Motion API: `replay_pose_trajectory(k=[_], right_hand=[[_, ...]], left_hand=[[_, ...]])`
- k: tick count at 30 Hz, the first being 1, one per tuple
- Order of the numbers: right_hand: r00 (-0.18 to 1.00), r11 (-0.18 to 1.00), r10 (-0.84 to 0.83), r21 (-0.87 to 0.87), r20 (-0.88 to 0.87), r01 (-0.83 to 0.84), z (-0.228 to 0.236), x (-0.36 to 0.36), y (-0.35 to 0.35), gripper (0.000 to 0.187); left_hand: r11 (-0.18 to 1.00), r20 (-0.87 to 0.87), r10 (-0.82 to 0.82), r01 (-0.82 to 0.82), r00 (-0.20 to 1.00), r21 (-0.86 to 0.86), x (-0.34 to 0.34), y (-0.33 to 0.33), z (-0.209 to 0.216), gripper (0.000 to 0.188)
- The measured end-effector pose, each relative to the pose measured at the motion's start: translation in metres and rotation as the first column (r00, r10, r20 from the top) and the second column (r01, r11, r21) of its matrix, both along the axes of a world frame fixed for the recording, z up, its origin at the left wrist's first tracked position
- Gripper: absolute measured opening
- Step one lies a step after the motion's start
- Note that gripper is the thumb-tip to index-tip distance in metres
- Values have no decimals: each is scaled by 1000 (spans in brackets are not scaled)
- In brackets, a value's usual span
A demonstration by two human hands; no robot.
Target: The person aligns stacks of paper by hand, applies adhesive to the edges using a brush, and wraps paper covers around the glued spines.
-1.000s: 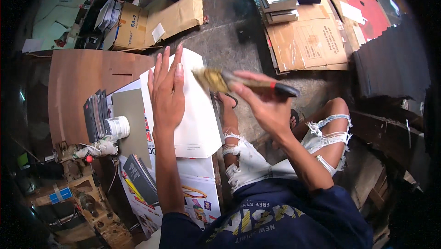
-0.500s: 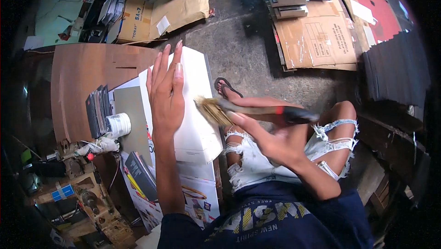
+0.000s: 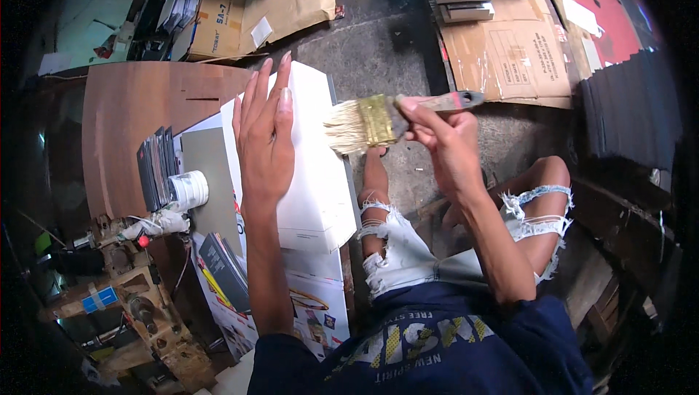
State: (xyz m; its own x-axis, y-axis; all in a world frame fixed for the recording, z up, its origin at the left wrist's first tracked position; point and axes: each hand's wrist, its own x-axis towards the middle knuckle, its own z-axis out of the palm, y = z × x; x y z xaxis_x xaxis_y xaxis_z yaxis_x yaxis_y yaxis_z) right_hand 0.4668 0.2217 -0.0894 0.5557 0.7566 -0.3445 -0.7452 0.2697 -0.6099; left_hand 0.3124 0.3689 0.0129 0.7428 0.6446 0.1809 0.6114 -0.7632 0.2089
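My left hand (image 3: pixel 266 140) lies flat on a stack of white paper (image 3: pixel 314 176), fingers stretched toward its far end. In my right hand (image 3: pixel 448 144) is a wide paintbrush (image 3: pixel 375 123), gripped by its dark handle. Its pale bristles meet the right edge of the stack, level with my left hand's fingers. Beneath the stack is a grey board (image 3: pixel 207 169), partly covered. A white tub (image 3: pixel 189 191) stands left of my left hand, beside a pile of dark-covered books (image 3: pixel 156 169).
A brown wooden tabletop (image 3: pixel 116 125) spreads to the left. Below it sits a wood and metal machine (image 3: pixel 149 315). Flattened cardboard (image 3: pixel 510 60) with books on it lies at the far right. Tall dark stacks (image 3: pixel 632 118) stand at the right edge.
My right hand has moved up and away from me with the paintbrush, bringing the bristles farther along the stack's right edge. My left hand stays on the paper.
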Motion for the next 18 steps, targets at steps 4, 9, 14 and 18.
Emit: replay_pose_trajectory(k=[4, 9, 14, 18], right_hand=[[997, 996, -71, 55, -31, 72, 18, 7, -1, 29], [999, 994, 8, -113, 49, -2, 14, -1, -2, 28], [995, 996, -90, 14, -39, 90, 24, 1, -2, 26], [998, 992, 48, -116, 45, -43, 7, -25, -27, 25]], left_hand=[[1000, 5, 0, 0, 1000, 0, -1, -1, -3, 46], [1000, 17, -11, 10, 1000, 13, 0, 0, -1, 46], [999, 24, -22, 21, 999, 41, 0, 1, -4, 46], [998, 28, -29, 28, 999, 54, 1, 1, -4, 45]])
